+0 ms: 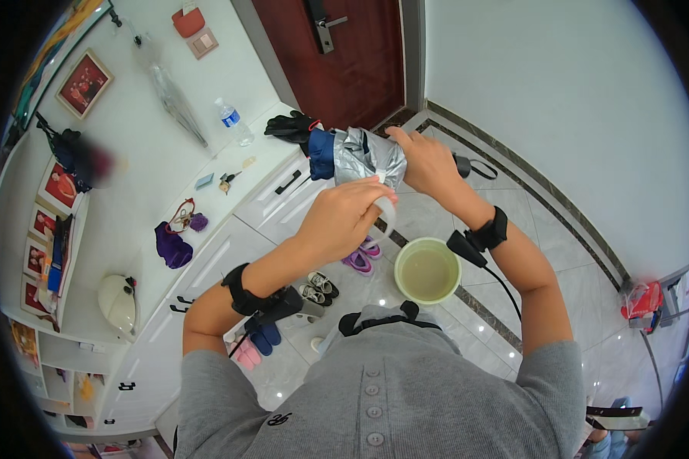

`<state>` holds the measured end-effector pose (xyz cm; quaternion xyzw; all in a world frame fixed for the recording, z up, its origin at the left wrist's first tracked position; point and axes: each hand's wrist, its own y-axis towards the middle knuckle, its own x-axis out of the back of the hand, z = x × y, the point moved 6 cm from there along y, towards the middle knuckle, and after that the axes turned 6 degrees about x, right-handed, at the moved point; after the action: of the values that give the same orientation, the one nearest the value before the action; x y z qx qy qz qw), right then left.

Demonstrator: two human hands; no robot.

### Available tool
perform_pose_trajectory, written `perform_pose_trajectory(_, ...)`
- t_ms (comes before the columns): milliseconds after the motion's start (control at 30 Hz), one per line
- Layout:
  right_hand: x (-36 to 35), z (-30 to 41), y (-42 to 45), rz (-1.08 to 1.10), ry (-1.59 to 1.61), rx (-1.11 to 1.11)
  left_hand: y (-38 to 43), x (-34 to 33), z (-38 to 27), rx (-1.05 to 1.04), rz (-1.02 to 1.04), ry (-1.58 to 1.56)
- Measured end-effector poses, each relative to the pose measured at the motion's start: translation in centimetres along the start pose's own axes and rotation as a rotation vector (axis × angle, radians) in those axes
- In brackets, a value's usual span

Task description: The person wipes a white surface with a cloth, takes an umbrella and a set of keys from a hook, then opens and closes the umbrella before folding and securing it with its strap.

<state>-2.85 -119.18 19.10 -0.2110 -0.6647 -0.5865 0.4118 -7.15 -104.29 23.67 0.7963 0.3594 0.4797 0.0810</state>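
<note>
A folding umbrella (359,150) with a silver and navy canopy lies crosswise before me, its folds gathered loosely. My right hand (434,166) grips it near the handle end. The black handle (463,166) and its wrist loop (487,170) stick out past that hand. Between the fingers of my left hand (339,215) is a pale strap (388,221), which curls down from the canopy's lower edge. The strap's join to the fabric is partly covered by my fingers.
A white cabinet (235,166) on the left bears black gloves (290,126), a water bottle (234,121), keys (226,182), a purple pouch (174,245) and a helmet (117,304). On the tiled floor stand a basin of cloudy water (428,271) and several shoes (320,288). Ahead is a red-brown door (356,63).
</note>
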Motion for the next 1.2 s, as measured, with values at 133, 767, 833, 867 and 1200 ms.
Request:
perform_pose_trajectory(133,-0.7,1.3,1.5,0.045,0.083,-0.026,-2.7,-0.4,0.1,-0.080,-0.086,0.100)
perform_pose_trajectory(767,-6.1,9.7,3.4,0.522,1.585,-0.253,-6.7,6.2,7.3,-0.281,-0.191,0.565)
perform_pose_trajectory(833,-5.5,10.1,3.0,0.534,1.708,-0.280,-6.6,6.6,6.8,-0.320,-0.159,0.566)
perform_pose_trajectory(867,-6.4,10.1,2.5,0.532,1.705,-0.299,-6.5,6.6,6.6,-0.333,-0.159,0.565)
perform_pose_trajectory(1200,-6.3,8.6,1.7,0.476,1.739,-0.608,-7.8,7.1,8.1,-0.309,-0.102,0.680)
